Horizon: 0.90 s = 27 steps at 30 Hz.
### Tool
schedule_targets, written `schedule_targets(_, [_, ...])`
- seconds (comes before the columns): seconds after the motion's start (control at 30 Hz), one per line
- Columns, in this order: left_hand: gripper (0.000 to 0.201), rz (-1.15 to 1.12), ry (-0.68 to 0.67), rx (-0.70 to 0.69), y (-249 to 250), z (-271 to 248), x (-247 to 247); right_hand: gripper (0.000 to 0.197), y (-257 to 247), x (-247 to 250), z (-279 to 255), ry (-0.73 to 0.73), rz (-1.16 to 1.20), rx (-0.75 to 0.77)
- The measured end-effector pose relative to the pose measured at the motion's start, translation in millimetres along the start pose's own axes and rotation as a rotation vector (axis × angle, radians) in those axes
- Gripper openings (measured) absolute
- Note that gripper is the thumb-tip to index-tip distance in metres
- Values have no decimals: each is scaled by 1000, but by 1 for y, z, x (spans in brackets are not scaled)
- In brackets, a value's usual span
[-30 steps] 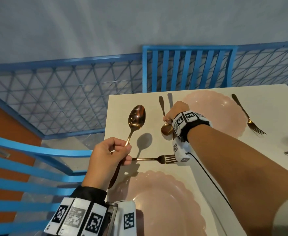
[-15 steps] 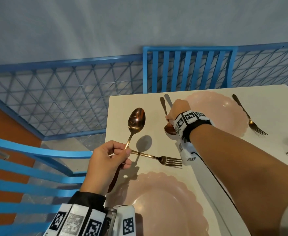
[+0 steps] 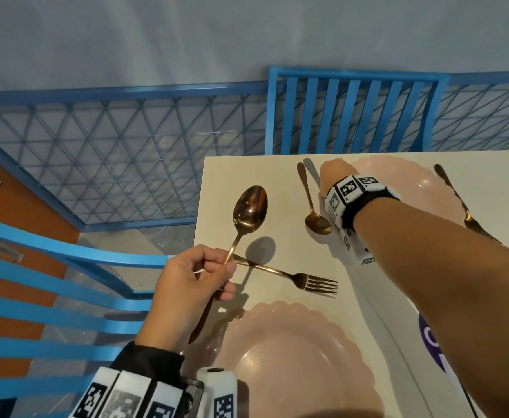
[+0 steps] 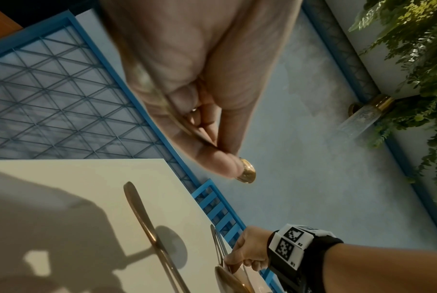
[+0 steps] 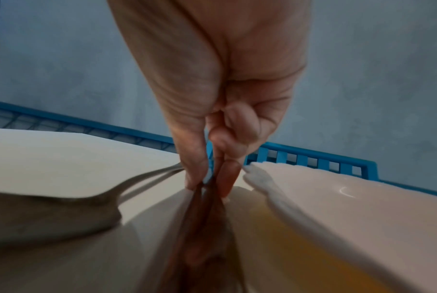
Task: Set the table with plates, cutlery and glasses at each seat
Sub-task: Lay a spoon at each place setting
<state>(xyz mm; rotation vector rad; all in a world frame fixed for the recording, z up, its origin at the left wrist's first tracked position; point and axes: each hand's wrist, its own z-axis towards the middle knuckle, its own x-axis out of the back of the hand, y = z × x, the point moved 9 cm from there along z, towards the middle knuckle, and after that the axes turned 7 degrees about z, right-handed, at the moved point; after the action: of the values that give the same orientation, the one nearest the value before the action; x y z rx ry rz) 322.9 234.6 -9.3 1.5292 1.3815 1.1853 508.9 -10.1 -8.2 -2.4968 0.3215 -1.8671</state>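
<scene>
Right hand farther along knife

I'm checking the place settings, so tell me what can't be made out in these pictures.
- Head view: right hand covers the knife beside the small spoon.
- Right wrist view: that hand's fingers are blurred; the grip is unclear.
- Head view: the bottom edge cuts off the near plate.
- Glasses: none in view.
</scene>
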Motion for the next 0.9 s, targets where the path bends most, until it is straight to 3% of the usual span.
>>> schedule_targets(0.2, [10, 25, -7, 8, 1, -2, -4, 47, -5, 0, -8, -14, -33, 39])
schedule_targets(0.6, [11, 26, 4, 36, 3, -8, -4, 48, -2, -1, -17, 23, -8, 46])
schedule_targets(0.73, [12, 19, 6, 42, 4, -10, -3, 40, 1, -2, -17, 5, -12, 22])
schedule_targets(0.9, [11, 18, 8, 46, 5, -12, -4, 46, 0, 1, -20, 10, -56, 49])
